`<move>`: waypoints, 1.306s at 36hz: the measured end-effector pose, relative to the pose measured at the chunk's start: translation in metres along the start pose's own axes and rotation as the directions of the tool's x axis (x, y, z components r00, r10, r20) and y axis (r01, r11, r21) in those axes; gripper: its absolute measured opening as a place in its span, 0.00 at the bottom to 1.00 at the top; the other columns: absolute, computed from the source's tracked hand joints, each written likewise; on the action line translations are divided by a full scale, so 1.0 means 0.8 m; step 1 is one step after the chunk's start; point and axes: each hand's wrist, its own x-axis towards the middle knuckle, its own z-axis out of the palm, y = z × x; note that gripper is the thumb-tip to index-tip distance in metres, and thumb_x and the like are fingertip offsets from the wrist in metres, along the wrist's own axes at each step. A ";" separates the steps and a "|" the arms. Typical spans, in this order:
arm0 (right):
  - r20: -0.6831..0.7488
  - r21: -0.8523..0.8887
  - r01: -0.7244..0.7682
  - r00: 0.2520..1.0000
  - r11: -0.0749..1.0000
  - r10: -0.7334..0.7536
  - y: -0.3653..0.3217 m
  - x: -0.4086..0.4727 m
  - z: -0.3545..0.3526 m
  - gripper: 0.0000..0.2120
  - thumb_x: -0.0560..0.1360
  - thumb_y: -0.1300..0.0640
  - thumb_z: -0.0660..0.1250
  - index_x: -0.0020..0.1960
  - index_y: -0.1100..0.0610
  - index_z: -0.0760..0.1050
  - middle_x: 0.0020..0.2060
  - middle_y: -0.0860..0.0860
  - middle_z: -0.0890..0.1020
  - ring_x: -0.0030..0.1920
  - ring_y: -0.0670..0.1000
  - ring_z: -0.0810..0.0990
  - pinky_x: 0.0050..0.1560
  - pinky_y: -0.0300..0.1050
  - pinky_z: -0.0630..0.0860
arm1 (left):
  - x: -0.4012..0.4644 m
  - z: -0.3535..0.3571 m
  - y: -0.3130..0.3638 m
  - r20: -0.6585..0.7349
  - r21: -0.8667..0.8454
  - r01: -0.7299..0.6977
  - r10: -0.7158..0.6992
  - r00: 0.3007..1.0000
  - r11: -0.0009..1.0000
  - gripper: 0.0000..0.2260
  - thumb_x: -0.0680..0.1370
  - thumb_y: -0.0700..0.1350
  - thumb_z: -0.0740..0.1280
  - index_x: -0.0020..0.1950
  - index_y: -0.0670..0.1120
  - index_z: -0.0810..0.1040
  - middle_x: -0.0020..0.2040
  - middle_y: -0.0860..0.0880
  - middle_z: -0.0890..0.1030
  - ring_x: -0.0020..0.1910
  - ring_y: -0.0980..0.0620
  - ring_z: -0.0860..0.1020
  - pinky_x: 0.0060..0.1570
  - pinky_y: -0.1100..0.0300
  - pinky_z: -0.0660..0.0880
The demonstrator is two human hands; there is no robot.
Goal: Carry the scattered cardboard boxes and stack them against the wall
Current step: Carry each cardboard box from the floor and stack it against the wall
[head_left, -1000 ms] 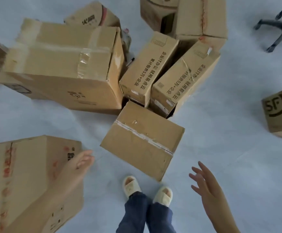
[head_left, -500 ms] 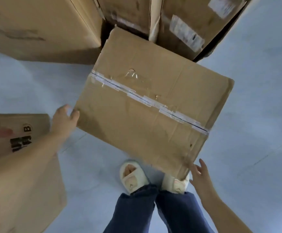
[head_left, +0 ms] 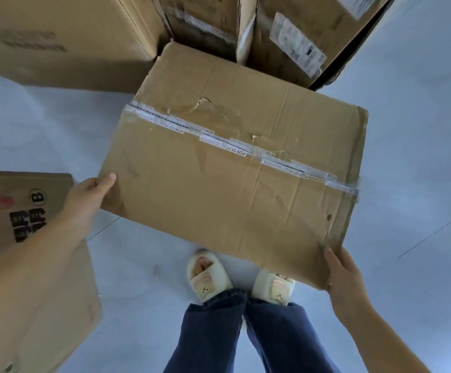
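1. The taped cardboard box [head_left: 232, 168] is the landmark: it sits tilted above the pale floor [head_left: 44, 130], its near edge over the person's slippers [head_left: 209, 275].
2. The left hand [head_left: 87, 195] grips the box's left corner, thumb lying on the top face; the other fingers are hidden below.
3. The right hand [head_left: 345, 275] clasps the box's near right corner, fingers curled against the edge.
4. Behind the box stand a large box [head_left: 65, 41] and two labelled boxes [head_left: 294, 41].
5. Left of it lies a printed box [head_left: 30, 265], partly under the left forearm.
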 end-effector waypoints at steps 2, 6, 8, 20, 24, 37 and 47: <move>0.011 0.022 0.003 1.000 1.000 -0.003 -0.033 -0.024 -0.022 0.10 0.81 0.57 0.57 0.53 0.50 0.77 0.48 0.43 0.80 0.48 0.49 0.77 0.49 0.50 0.74 | -0.030 -0.015 0.009 -0.003 -0.106 -0.003 0.003 1.000 0.994 0.09 0.77 0.54 0.67 0.41 0.51 0.76 0.49 0.49 0.79 0.53 0.48 0.76 0.57 0.53 0.70; 0.079 0.032 -0.028 0.997 0.999 0.025 -0.093 -0.081 -0.065 0.10 0.81 0.58 0.57 0.58 0.55 0.76 0.50 0.52 0.80 0.44 0.54 0.76 0.39 0.49 0.72 | -0.088 -0.051 0.039 -0.029 -0.264 -0.002 -0.006 1.000 0.965 0.06 0.78 0.52 0.67 0.43 0.52 0.79 0.44 0.53 0.81 0.40 0.56 0.80 0.39 0.63 0.75; 0.119 0.029 -0.033 0.992 0.999 0.029 -0.115 -0.113 -0.083 0.10 0.81 0.58 0.58 0.56 0.55 0.77 0.47 0.52 0.81 0.41 0.54 0.76 0.37 0.47 0.71 | -0.117 -0.072 0.053 -0.050 -0.298 -0.011 -0.004 0.999 0.954 0.07 0.79 0.51 0.66 0.45 0.49 0.80 0.42 0.54 0.81 0.35 0.58 0.80 0.30 0.66 0.73; -0.003 -0.209 0.089 0.996 0.974 -0.092 -0.232 -0.342 -0.139 0.12 0.79 0.54 0.60 0.42 0.59 0.76 0.39 0.54 0.78 0.38 0.54 0.75 0.45 0.47 0.71 | -0.353 -0.245 0.082 -0.140 -0.230 -0.052 0.020 0.990 0.972 0.10 0.81 0.53 0.61 0.46 0.48 0.75 0.46 0.48 0.76 0.40 0.51 0.74 0.37 0.57 0.68; 0.003 -0.279 0.220 0.974 0.935 -0.228 -0.286 -0.410 -0.150 0.22 0.79 0.53 0.59 0.57 0.73 0.69 0.56 0.70 0.74 0.48 0.71 0.73 0.49 0.50 0.70 | -0.428 -0.300 0.079 -0.141 -0.422 -0.020 -0.044 0.989 0.906 0.14 0.80 0.54 0.61 0.58 0.46 0.75 0.58 0.45 0.77 0.55 0.46 0.76 0.61 0.47 0.72; 0.248 -0.348 0.656 0.753 0.670 -0.609 -0.418 -0.524 -0.148 0.19 0.80 0.51 0.57 0.33 0.57 0.61 0.31 0.52 0.61 0.32 0.51 0.60 0.34 0.46 0.54 | -0.599 -0.363 0.058 -0.497 -0.661 -0.330 -0.064 0.865 0.674 0.06 0.80 0.53 0.62 0.49 0.58 0.79 0.44 0.68 0.77 0.51 0.58 0.74 0.53 0.57 0.68; 0.592 -0.238 0.895 0.442 0.378 -0.674 -0.506 -0.558 -0.076 0.18 0.82 0.54 0.55 0.35 0.53 0.71 0.32 0.50 0.71 0.36 0.46 0.74 0.31 0.41 0.67 | -0.699 -0.316 0.034 -0.612 -0.761 -0.412 -0.345 0.711 0.500 0.12 0.80 0.50 0.62 0.52 0.44 0.79 0.47 0.50 0.79 0.47 0.51 0.75 0.47 0.55 0.69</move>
